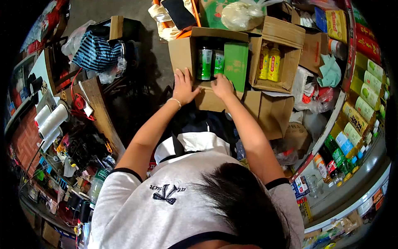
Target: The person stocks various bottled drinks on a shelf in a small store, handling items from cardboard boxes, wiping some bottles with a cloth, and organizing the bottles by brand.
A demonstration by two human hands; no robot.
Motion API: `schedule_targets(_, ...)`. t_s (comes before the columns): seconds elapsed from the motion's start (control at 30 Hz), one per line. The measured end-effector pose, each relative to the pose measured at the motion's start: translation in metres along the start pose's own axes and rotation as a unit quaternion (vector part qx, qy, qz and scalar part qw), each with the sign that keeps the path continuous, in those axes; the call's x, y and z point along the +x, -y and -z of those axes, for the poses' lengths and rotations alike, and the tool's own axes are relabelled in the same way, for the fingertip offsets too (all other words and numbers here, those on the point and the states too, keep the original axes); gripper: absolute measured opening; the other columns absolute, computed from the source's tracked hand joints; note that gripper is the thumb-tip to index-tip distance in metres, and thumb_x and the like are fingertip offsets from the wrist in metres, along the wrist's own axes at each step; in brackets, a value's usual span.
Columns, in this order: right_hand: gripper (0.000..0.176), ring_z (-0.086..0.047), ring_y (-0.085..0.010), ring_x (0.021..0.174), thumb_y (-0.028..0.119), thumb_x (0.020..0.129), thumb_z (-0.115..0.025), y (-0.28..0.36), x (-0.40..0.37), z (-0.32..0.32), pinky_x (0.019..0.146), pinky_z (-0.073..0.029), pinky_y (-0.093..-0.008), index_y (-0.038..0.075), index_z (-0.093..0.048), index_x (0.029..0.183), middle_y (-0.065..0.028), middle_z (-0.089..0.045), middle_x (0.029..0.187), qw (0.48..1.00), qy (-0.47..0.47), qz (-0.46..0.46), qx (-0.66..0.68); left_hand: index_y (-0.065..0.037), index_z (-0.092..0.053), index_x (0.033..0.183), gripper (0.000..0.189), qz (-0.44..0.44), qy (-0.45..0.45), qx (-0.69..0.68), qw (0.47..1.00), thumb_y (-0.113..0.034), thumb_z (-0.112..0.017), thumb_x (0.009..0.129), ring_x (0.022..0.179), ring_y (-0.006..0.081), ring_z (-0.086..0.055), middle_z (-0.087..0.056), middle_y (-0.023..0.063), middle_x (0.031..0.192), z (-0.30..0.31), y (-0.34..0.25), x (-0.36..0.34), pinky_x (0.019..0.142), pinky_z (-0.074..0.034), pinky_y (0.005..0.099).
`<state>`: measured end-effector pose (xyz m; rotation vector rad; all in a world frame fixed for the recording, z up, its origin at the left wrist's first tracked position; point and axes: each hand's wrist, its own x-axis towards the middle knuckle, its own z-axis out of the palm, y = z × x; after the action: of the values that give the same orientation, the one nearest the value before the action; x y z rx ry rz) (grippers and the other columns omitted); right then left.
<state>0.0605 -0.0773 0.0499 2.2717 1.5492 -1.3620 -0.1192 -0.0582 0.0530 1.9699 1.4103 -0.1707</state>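
A cardboard box (180, 56) stands open before me, with green-labelled bottles (205, 64) inside and a green panel (236, 66) at its right. My left hand (185, 87) lies on the box's left front corner, fingers spread over the flap and thumb toward the middle. On the front edge, my right hand (222, 86) has its fingers bent over the cardboard, close to the bottles. Its fingertips are partly hidden. Just right of this box, a second open box (275, 85) holds yellow bottles (273, 64).
An open, smaller carton (273, 114) sits right of my arm. A clear plastic bag with pale contents (242, 15) rests behind the boxes. Shelved drink bottles (338, 151) line the right side. Thread spools (54, 120) and a wooden board (97, 103) are at left.
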Motion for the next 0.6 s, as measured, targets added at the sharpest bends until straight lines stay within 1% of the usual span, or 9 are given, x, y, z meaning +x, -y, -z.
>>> schedule_targets(0.07,0.040,-0.048,-0.0343,0.096,0.023,0.075,-0.052,0.001,0.017,-0.011,0.083,-0.037,-0.0402,0.003,-0.043,0.108,-0.0181,-0.048,0.107,0.998,-0.022,-0.019,0.054,0.016,-0.001,0.123,0.098,0.007,0.027,0.038,0.999,-0.042,-0.058,0.069,0.116,0.0562,-0.005,-0.003,0.0453,0.121,-0.004,-0.009,0.002,0.099,-0.010,0.0503)
schedule_targets(0.1,0.042,-0.048,-0.0356,0.096,0.020,0.074,-0.054,0.004,0.023,-0.016,0.081,-0.039,-0.0416,0.003,-0.041,0.110,-0.0198,-0.047,0.108,0.992,-0.046,-0.043,0.109,0.015,0.004,0.124,0.097,0.019,0.032,0.024,0.999,-0.038,-0.059,0.071,0.116,0.0561,0.000,0.001,0.0456,0.121,-0.003,-0.012,0.002,0.100,-0.008,0.0493)
schedule_targets(0.2,0.051,-0.048,-0.0368,0.096,0.021,0.073,-0.056,0.011,0.038,-0.026,0.079,-0.041,-0.0428,0.000,-0.034,0.113,-0.0231,-0.045,0.110,0.992,-0.033,-0.065,0.099,0.020,0.002,0.120,0.099,0.031,0.038,0.017,0.999,-0.035,-0.062,0.069,0.117,0.0558,0.001,-0.001,0.0466,0.120,-0.004,-0.018,0.005,0.099,-0.006,0.0508)
schedule_targets(0.23,0.053,-0.048,-0.0369,0.097,0.022,0.073,-0.057,0.016,0.043,-0.027,0.080,-0.041,-0.0426,-0.001,-0.032,0.114,-0.0233,-0.044,0.110,0.990,-0.025,-0.093,0.099,0.017,-0.001,0.123,0.100,0.024,0.014,0.029,0.999,-0.040,-0.061,0.067,0.116,0.0560,-0.004,-0.002,0.0447,0.122,-0.008,-0.018,0.005,0.099,-0.008,0.0516)
schedule_targets(0.3,0.068,-0.044,-0.0380,0.103,0.019,0.072,-0.060,0.025,0.050,-0.034,0.083,-0.041,-0.0420,-0.002,-0.019,0.122,-0.0263,-0.037,0.118,0.987,-0.021,-0.109,0.117,0.020,-0.004,0.121,0.097,0.012,0.016,0.054,0.998,-0.039,-0.060,0.068,0.116,0.0555,-0.003,-0.004,0.0449,0.121,-0.010,-0.019,0.006,0.099,-0.007,0.0512)
schedule_targets(0.37,0.074,-0.041,-0.0371,0.107,0.019,0.071,-0.062,0.028,0.064,-0.041,0.087,-0.039,-0.0402,-0.003,-0.015,0.124,-0.0268,-0.035,0.120,0.971,0.014,-0.167,0.167,0.021,-0.005,0.120,0.095,-0.002,0.009,0.010,1.000,-0.039,-0.058,0.069,0.116,0.0555,-0.003,-0.005,0.0459,0.120,-0.011,-0.017,0.005,0.099,-0.007,0.0509)
schedule_targets(0.5,0.070,-0.042,-0.0370,0.103,0.018,0.064,-0.067,0.021,0.091,-0.079,0.086,-0.038,-0.0430,-0.001,-0.022,0.114,-0.0258,-0.041,0.110,0.956,-0.098,-0.180,0.212,0.021,-0.002,0.120,0.095,-0.031,0.020,0.046,0.998,-0.042,-0.054,0.073,0.116,0.0561,-0.001,0.000,0.0480,0.119,-0.017,-0.012,0.006,0.100,-0.008,0.0485)
schedule_targets(0.57,0.070,-0.043,-0.0362,0.104,0.019,0.062,-0.068,0.026,0.087,-0.052,0.086,-0.038,-0.0414,-0.002,-0.024,0.113,-0.0251,-0.042,0.110,0.940,-0.022,-0.219,0.261,0.023,0.006,0.117,0.096,-0.040,0.060,0.019,0.997,-0.041,-0.052,0.075,0.115,0.0576,0.004,0.005,0.0498,0.117,-0.013,-0.013,0.009,0.100,-0.005,0.0486)
schedule_targets(0.6,0.079,-0.043,-0.0359,0.104,0.022,0.061,-0.069,0.024,0.088,-0.056,0.087,-0.038,-0.0396,-0.004,-0.022,0.118,-0.0261,-0.040,0.113,0.949,-0.033,-0.208,0.234,0.022,0.006,0.118,0.096,-0.044,0.068,0.028,0.996,-0.042,-0.052,0.075,0.115,0.0574,0.004,0.005,0.0496,0.117,-0.017,-0.008,0.009,0.100,-0.004,0.0493)
